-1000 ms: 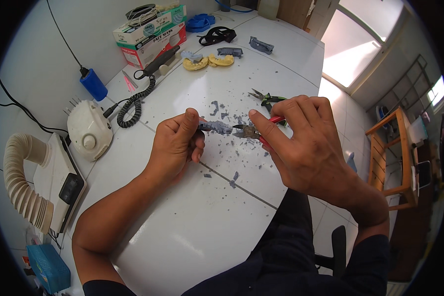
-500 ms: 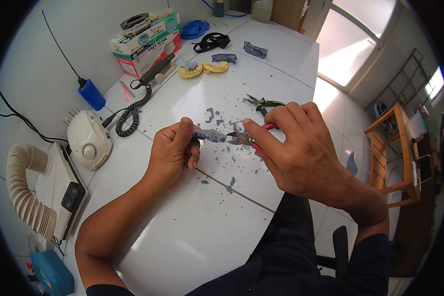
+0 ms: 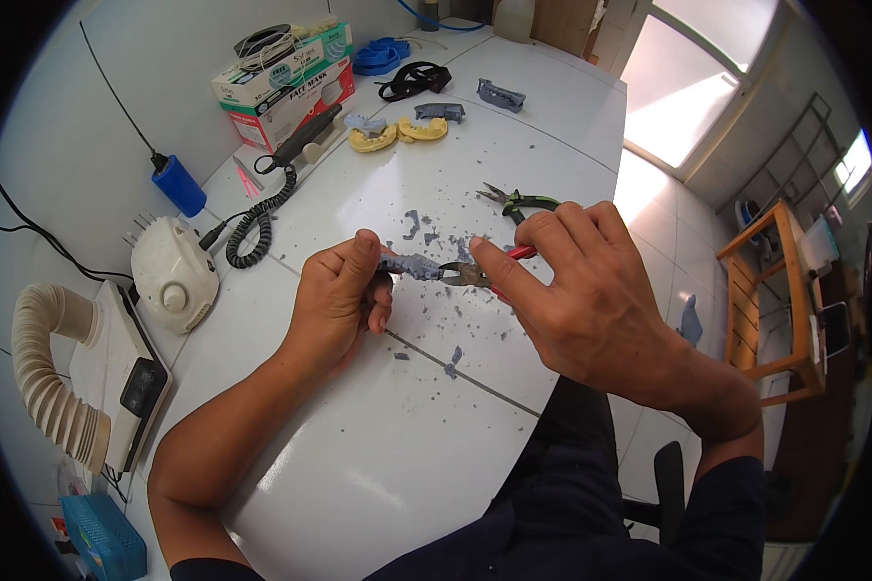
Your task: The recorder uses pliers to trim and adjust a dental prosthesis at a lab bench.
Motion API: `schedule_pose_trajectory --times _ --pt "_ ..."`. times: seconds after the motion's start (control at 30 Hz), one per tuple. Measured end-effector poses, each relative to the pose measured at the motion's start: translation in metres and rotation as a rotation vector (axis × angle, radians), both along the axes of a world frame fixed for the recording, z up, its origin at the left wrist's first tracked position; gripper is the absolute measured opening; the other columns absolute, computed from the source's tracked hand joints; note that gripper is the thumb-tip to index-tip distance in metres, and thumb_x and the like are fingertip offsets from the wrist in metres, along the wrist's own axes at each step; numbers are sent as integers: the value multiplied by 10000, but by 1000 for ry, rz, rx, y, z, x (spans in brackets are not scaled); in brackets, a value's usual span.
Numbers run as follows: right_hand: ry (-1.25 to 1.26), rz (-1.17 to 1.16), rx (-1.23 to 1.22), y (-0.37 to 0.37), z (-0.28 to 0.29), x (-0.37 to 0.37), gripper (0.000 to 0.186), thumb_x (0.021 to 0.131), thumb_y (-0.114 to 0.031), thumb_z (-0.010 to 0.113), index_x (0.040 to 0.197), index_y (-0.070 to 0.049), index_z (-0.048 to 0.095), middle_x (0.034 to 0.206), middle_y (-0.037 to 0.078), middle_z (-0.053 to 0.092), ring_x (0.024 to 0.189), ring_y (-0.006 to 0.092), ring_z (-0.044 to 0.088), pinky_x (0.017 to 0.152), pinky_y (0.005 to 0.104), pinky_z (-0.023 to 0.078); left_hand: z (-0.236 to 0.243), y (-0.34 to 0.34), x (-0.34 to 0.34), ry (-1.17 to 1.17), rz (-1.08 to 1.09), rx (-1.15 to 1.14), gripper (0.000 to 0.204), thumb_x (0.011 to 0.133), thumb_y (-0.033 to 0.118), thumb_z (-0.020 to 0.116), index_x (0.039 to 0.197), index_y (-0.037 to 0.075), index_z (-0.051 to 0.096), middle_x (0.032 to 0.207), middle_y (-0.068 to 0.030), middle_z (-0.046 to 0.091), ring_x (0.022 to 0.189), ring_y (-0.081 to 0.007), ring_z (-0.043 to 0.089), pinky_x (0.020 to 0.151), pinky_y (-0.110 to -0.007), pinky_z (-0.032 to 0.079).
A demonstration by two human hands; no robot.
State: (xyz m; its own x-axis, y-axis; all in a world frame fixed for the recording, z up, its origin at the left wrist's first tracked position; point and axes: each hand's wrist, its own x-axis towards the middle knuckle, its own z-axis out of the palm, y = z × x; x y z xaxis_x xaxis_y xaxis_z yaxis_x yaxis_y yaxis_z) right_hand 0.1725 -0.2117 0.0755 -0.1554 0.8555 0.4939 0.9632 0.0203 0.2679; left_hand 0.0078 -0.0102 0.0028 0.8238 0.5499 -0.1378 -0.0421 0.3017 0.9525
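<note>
My left hand [image 3: 334, 290] pinches a rough grey-blue moulded piece [image 3: 413, 266], which points right over the white tiled table. Red-handled cutting pliers [image 3: 466, 274] are gripped in my right hand [image 3: 591, 290]. Their jaws meet the piece's right end; whether they bite into it is too small to tell. Under and around both hands lie grey-blue crumbs and scraps, among them a longer scrap [image 3: 453, 362]. Just beyond my right hand rests a second pair of pliers [image 3: 513, 198] with green and black handles.
Yellow dental casts [image 3: 421, 131] and more grey moulded pieces [image 3: 501, 95] sit at the back. Two stacked boxes [image 3: 291, 92] stand far left, near a handpiece [image 3: 305, 136] with a coiled cord. A white control unit [image 3: 174, 276] and a ribbed hose [image 3: 53, 373] occupy the left.
The pliers have moved slightly left, so their jaws now reach the grey piece's end. My right fingers have drawn closer around the handles. My left hand stays in place.
</note>
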Motion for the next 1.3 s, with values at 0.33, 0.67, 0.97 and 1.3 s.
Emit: schedule_pose_trajectory --times 0.33,0.67,0.97,1.3 --pt "-43 2 -19 -2 -1 0 270 954 -100 639 1171 -10 772 851 96 591 798 223 558 721 371 435 1 0 -1 13 -14 -2 599 1030 639 579 1005 43 634 617 -13 570 419 -94 460 469 -235 407" --pt "-35 3 0 -5 -1 0 250 957 -135 664 1145 -30 790 790 56 567 699 193 567 613 337 424 0 -1 -2 -14 -41 15 545 1048 608 580 1020 67 643 644 -12 582 436 -86 469 475 -229 397" --pt "155 -60 -18 -6 -10 1 274 922 -108 730 1187 -97 798 767 55 562 656 192 595 572 362 460 6 -2 1 14 -23 -33 395 1077 469 643 1037 76 642 661 -1 591 456 -60 486 424 -189 340" --pt "527 -73 -118 -5 -10 10 305 902 -115 774 1206 -134 801 799 58 606 641 209 603 576 375 493 -1 1 2 -93 -25 -44 328 1082 376 663 1102 51 625 761 -18 606 548 -47 513 426 -167 311"
